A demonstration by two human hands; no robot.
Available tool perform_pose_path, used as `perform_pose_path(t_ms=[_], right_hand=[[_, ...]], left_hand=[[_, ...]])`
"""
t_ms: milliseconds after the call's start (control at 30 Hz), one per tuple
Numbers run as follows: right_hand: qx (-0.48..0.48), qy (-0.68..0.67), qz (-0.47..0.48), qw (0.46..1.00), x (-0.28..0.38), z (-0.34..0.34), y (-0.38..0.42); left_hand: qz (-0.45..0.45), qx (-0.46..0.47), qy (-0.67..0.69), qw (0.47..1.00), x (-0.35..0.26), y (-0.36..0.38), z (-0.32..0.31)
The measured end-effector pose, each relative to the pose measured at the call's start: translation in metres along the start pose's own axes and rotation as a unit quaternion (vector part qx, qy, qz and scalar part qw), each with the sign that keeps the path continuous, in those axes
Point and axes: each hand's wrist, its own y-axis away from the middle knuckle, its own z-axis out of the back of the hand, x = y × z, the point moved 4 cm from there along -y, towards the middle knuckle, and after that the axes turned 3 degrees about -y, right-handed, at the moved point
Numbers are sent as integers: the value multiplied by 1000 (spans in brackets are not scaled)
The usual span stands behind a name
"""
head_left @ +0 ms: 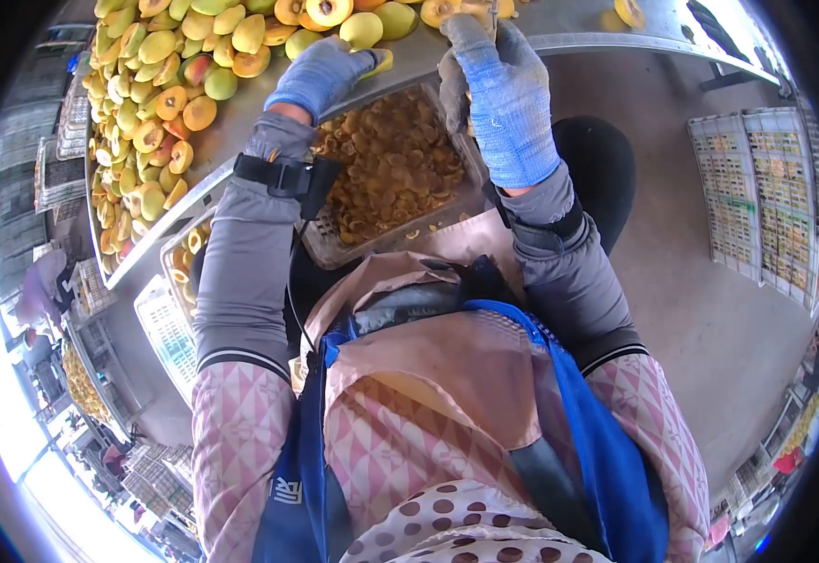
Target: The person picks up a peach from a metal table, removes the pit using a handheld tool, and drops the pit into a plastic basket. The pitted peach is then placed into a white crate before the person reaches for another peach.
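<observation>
My left hand, in a blue knit glove, is at the table's near edge with its fingers curled on a yellow-green peach piece. To its right, my right hand, gloved in blue and grey, is closed around a thin metal tool that points up out of the frame. The tool's working end is cut off by the top edge. Halved yellow peaches with hollowed centres, mixed with greenish ones, lie heaped to the left of my left hand. Several more sit just beyond both hands.
Below the metal table stands a crate filled with brownish-yellow fruit scraps. Another crate is at lower left. Stacked pale plastic crates stand on the floor at right. A person is at far left.
</observation>
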Motion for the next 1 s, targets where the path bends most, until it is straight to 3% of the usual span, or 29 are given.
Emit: perform_pose_path(t_ms=[133,233,333,433,533,633,667,700,800,833,900,1000], right_hand=[[2,35,-16,999,1,0,1],[34,20,-43,998,-6,-1,2],[50,46,-57,996,-14,-2,1],[62,168,29,983,-25,-14,3],[112,84,-74,987,-35,-33,14],[147,95,-122,977,-32,-51,35],[162,107,-136,972,-36,-56,39],[170,112,-54,977,-47,-57,41],[176,93,-14,980,-64,-56,43],[179,102,-3,978,-61,-56,42],[222,169,-13,960,-48,-54,42],[250,290,-17,924,-40,-66,58]], left_hand=[[16,-31,169,985,7,-6,-12],[81,-84,368,922,-3,22,4],[28,-127,474,871,-3,45,24],[1,-171,544,821,-32,91,43],[-18,-204,433,878,-45,123,51],[-74,-239,525,813,-30,144,23],[-36,-176,667,723,-18,145,10],[17,-131,789,600,-6,148,-4],[44,-185,735,650,-9,165,-1],[52,-203,755,621,-10,171,2],[13,-307,516,800,-17,182,20],[6,-324,586,742,-1,186,18]])
